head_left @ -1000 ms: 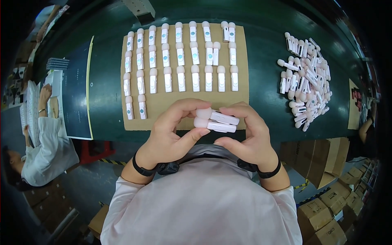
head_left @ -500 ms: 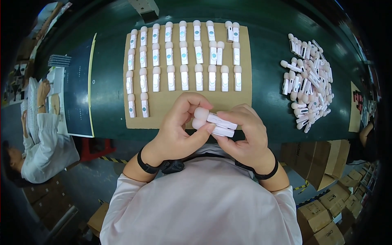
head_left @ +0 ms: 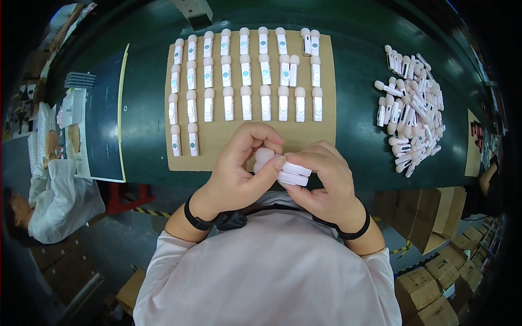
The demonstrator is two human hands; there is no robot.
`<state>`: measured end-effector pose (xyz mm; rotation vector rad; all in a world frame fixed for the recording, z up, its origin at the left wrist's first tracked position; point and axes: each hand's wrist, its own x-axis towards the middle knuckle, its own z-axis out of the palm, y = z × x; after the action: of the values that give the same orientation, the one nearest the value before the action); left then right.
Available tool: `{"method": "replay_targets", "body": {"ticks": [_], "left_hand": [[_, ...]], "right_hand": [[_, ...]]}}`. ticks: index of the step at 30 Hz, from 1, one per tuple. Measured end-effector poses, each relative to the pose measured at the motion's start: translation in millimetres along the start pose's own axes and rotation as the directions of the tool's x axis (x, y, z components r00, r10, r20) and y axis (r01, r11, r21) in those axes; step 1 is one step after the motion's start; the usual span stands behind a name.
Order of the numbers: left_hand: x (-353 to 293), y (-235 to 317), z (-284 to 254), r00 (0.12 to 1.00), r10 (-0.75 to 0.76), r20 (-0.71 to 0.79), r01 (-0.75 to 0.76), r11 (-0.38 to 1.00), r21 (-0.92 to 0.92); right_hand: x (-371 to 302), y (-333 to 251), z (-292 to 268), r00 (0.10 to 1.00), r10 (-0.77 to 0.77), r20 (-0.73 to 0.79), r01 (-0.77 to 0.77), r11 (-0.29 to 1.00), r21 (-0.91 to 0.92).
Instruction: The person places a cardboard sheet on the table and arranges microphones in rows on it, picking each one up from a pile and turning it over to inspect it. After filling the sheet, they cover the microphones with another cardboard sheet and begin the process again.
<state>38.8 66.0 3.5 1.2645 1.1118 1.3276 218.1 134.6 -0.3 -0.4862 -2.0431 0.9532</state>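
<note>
Wands (head_left: 295,176), two white ones with round heads, are gripped at the cardboard's (head_left: 211,137) near edge: left hand (head_left: 239,169) at the heads, right hand (head_left: 324,171) pinching the handles. Beyond, similar wands lie in rows (head_left: 246,104); rightward, a loose pile (head_left: 417,100) covers green table (head_left: 356,130).

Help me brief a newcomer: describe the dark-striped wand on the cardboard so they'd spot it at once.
On the green table, find the brown cardboard sheet. Follow its farthest row to the right end; the dark-striped wand is second from last, close beside the end wand. A dark strip on its upward face sets it apart from its neighbours' round blue-green spots.
</note>
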Motion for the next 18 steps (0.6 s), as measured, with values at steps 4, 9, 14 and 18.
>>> {"method": "replay_targets", "body": {"ticks": [4, 9, 14, 18], "left_hand": [[0.4, 2.8, 2.4, 0.998, -0.049, -0.039, 0.046, 0.996, -0.079], [1.6, 1.6, -5.8, 0.993, -0.098, 0.072, 0.100, 0.995, -0.027], [0.9, -1.9, -5.0, 0.999, -0.037, 0.008, 0.037, 0.998, 0.053], [1.8, -0.6, -2.0, 1.000, -0.006, -0.007, 0.006, 0.992, 0.127]], "right_hand": [[0.4, 0.0, -1.8, 1.000, -0.007, 0.005, 0.007, 1.000, -0.007], [1.8, 1.1, -4.2, 0.999, -0.047, 0.025, 0.049, 0.997, -0.053], [-3.7, -4.2, -1.4, 0.981, 0.195, -0.010, -0.193, 0.977, 0.092], [-10.8, 0.1, -0.6, 0.924, 0.380, 0.039, -0.374, 0.880, 0.292]]}}
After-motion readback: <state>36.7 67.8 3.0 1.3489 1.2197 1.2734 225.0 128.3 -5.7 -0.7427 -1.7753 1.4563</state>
